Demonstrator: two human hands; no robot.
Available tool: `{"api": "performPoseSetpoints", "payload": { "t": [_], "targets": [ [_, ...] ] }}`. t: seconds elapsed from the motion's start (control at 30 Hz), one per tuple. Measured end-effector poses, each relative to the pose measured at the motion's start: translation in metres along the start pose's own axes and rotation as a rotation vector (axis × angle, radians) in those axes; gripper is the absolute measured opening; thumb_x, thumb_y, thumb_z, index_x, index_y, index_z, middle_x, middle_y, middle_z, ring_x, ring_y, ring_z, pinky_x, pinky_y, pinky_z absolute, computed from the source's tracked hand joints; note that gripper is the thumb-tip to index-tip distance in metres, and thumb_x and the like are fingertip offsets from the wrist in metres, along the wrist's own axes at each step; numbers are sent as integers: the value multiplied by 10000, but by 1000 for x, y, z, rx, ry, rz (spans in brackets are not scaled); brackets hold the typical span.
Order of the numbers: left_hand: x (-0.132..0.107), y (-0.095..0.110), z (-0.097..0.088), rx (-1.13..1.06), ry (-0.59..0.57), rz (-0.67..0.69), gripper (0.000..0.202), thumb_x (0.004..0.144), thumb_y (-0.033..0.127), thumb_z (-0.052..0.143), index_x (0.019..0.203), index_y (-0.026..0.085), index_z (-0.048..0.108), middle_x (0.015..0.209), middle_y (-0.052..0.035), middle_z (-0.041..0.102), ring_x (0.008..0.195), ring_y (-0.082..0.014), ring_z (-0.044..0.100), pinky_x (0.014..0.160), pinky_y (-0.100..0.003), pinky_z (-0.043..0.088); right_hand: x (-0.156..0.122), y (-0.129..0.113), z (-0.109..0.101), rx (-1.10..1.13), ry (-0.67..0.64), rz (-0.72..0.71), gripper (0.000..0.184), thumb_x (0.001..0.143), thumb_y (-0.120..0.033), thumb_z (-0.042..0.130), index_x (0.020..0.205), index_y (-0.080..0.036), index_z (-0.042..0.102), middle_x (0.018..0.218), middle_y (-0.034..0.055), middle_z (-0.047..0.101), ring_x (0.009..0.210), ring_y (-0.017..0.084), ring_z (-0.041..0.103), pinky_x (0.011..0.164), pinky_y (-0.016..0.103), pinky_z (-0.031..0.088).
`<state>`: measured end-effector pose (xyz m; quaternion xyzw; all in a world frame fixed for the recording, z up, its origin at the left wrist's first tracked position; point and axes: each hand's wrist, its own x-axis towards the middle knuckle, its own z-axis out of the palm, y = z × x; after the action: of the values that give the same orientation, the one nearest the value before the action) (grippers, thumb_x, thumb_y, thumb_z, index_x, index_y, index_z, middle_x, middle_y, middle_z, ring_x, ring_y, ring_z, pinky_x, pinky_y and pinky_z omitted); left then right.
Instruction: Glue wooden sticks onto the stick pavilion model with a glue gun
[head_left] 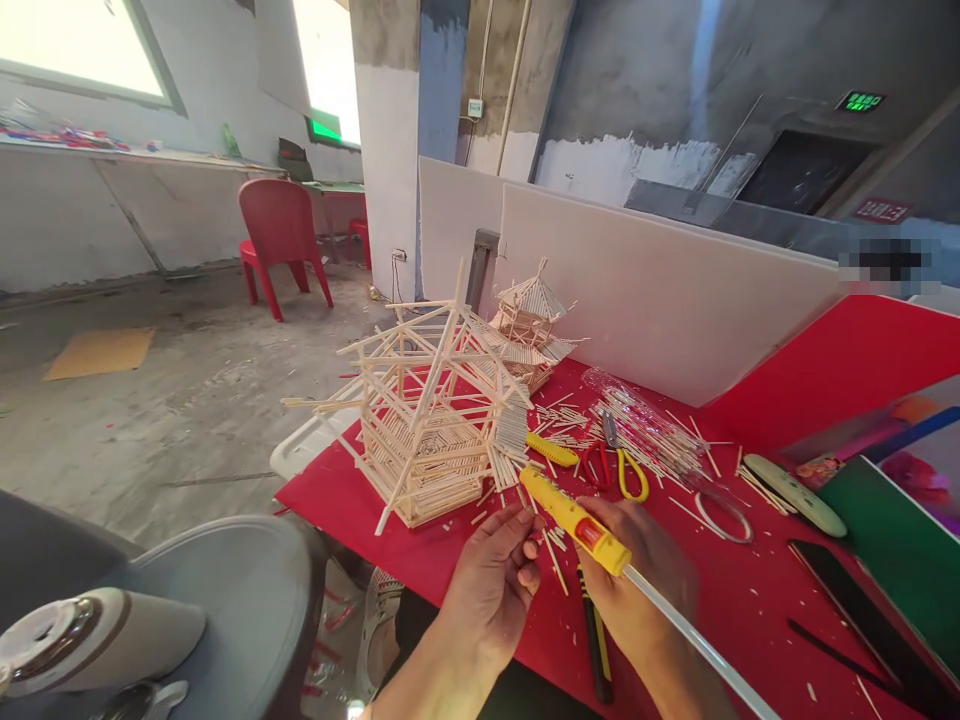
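My right hand (645, 565) is wrapped round a yellow hot glue gun (559, 508), a long translucent glue stick (694, 632) running out of its back end. The gun's front end points at the fingertips of my left hand (487, 575). Those fingers are pinched together on what looks like a thin wooden stick (527, 497), mostly hidden. Just beyond stands an open-framed pavilion model (427, 455) of pale wooden sticks, with one roof section covered in close-laid sticks (511, 428). Behind it is a smaller tiered pagoda model (534, 310).
On the red tabletop (720, 610) lie a yellow cutter (551, 449), scissors with red and yellow handles (632, 474), black-and-yellow pliers (595, 640), a bag of sticks (649, 430) and a phone (862, 610). At left, a grey stool (247, 600) bears a tumbler (112, 640).
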<state>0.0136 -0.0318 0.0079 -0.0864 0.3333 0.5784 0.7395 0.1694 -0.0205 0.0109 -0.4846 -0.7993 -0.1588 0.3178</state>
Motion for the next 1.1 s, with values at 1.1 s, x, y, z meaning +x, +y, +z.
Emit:
{"api": "performPoseSetpoints", "payload": {
  "t": [1.1],
  "targets": [
    [1, 0, -2, 88, 38, 69, 296, 657, 95, 817, 910, 116, 665, 683, 22, 601, 460, -31, 454, 374, -129, 276, -1, 12, 22, 130, 52, -47, 170, 913, -199, 524, 1071, -215, 587, 887, 62, 647, 816, 197, 629, 708, 294, 507]
  ]
}}
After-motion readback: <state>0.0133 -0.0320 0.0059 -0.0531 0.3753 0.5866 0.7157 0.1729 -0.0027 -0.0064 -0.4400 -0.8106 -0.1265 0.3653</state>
